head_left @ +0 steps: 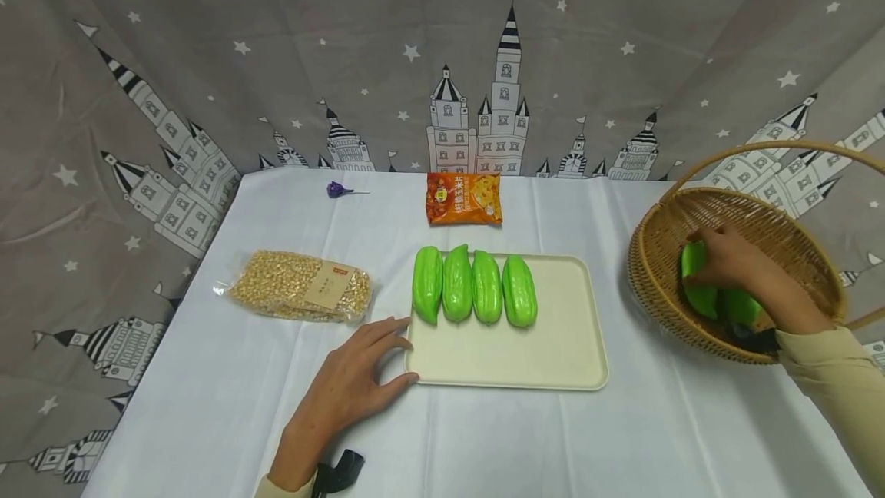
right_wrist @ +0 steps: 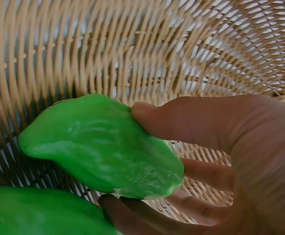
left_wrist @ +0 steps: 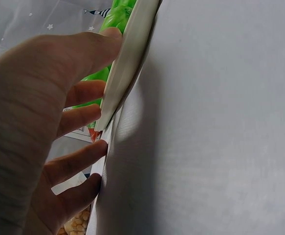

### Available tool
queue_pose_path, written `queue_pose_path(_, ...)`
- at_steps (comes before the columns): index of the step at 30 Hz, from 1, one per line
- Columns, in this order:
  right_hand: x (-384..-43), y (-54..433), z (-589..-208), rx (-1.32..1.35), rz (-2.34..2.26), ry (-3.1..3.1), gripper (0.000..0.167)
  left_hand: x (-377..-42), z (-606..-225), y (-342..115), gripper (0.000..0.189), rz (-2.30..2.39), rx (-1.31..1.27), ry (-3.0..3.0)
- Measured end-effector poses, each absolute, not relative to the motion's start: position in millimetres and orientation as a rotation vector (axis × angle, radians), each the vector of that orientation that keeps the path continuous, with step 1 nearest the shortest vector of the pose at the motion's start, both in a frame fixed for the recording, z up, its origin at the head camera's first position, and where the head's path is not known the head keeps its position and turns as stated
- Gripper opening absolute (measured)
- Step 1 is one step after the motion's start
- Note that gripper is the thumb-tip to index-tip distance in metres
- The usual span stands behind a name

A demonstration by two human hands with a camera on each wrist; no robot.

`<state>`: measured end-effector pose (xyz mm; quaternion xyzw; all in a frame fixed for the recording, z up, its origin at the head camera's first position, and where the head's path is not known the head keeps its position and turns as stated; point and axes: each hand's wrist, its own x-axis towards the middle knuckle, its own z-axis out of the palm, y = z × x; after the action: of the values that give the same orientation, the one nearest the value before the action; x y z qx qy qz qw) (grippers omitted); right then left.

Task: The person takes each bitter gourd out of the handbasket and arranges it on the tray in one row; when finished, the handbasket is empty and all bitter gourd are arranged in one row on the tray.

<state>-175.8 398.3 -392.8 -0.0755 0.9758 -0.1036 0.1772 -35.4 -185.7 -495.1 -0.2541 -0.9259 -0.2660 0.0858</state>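
Inside the wicker basket (head_left: 646, 283), my right hand (head_left: 729, 260) grips a green bitter melon (right_wrist: 103, 147). The thumb presses on one side and the fingers reach round the other, as the right wrist view shows. A second bitter melon (right_wrist: 39, 210) lies beside it in the basket. My left hand (head_left: 356, 371) rests at the near left corner of the cream tray (head_left: 508, 360), its thumb and extended fingers touching the rim. Several green bitter melons (head_left: 486, 290) lie side by side in a row on the tray's left part.
Left of the tray lies a clear bag of yellow beans or grains (head_left: 297, 287). An orange snack packet (head_left: 463, 198) is behind the tray, and a purple-wrapped lollipop (head_left: 337, 190) is farther left. The basket's tall handle (head_left: 767, 146) arches over it.
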Motion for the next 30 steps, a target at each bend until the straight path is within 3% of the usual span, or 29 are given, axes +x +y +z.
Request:
queue_pose_path(20,-164.7,385.6,-352.6,-0.316,-0.348,2.983,0.084,-35.2,-496.0,-186.4,0.042,-0.813,-0.763,-2.758)
queue_pose_path(30,-150.0,380.7,-328.0,-0.217,-0.485,3.057,0.082,-35.7,-494.9,-185.7,0.042,-0.804,-0.766,-2.752)
